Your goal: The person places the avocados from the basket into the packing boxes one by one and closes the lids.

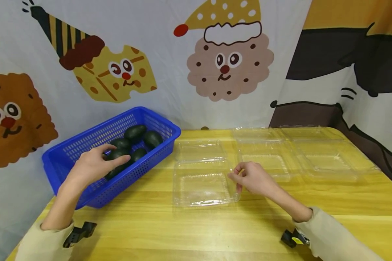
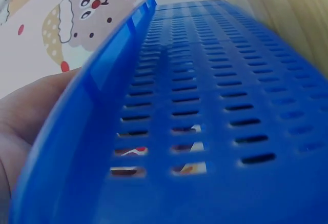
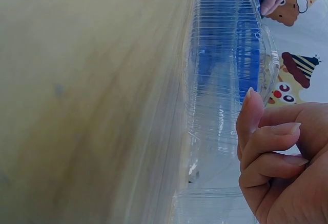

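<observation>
My left hand (image 1: 96, 163) reaches into the blue plastic basket (image 1: 134, 168), its thumb and fingers around a dark green avocado (image 1: 118, 154). Several more avocados (image 1: 135, 132) lie beside it in the basket. In the left wrist view, the basket wall (image 2: 205, 80) hides most of that hand (image 2: 25, 111). My right hand (image 1: 253, 177) pinches the right edge of an open clear plastic container (image 1: 202, 185), which lies on the table with its lid folded back. Seen from the right wrist, the fingers of the right hand (image 3: 282, 157) are bent close to the clear rim (image 3: 269, 67).
Two more open clear containers, one in the middle (image 1: 264, 163) and one farther right (image 1: 326, 161), stand on the wooden table (image 1: 215, 232). Behind the table hangs a cloth (image 1: 170, 72) with cartoon prints. The basket stands at the table's left edge.
</observation>
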Motion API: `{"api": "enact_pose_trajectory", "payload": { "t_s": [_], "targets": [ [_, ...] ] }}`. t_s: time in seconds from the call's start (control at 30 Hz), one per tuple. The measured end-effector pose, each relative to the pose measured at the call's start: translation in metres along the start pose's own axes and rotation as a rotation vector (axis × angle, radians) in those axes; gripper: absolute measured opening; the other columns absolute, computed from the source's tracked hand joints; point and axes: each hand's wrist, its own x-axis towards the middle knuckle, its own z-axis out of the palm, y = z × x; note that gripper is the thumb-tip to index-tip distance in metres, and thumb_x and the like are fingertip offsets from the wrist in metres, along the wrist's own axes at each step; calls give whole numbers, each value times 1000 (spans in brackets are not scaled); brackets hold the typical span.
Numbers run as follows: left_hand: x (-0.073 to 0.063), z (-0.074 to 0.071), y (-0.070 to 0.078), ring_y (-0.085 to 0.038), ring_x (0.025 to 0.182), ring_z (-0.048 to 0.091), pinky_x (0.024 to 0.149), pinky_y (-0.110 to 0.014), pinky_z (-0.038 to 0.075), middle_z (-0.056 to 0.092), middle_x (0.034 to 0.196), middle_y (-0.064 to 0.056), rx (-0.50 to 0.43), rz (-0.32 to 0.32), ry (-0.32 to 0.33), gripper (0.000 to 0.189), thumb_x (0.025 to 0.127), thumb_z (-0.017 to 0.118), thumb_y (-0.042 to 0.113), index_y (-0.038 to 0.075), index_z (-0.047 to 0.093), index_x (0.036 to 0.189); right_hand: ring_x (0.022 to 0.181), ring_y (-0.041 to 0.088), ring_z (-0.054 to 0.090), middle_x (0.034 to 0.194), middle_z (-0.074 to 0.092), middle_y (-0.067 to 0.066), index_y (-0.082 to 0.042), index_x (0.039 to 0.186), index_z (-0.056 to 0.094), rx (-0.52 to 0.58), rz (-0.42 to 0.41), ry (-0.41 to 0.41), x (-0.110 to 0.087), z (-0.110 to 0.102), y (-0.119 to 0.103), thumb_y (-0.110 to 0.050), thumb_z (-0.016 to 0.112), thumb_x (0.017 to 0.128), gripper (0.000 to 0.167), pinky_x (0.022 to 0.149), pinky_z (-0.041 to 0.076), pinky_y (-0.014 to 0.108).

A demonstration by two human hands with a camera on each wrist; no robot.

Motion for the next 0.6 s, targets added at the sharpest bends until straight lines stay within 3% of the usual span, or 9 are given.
{"api": "enact_pose_trajectory", "payload": {
  "t_s": [0.43,0.6],
  "targets": [
    [-6,3,18,-37,90,61,63,-39,49,63,114,-28,-45,58,191,78,92,62,64,4,52,140,40,8,36,56,63,-1,-5,90,62,-2,-5,-1,1,0,0,-22,64,101,21,39,26,22],
    [-8,2,26,-40,97,60,66,-43,50,62,119,-28,-66,63,220,78,92,61,65,6,52,142,40,8,35,56,63,0,-5,91,61,5,-6,-4,0,1,0,-23,64,101,21,39,26,21]
  ]
}}
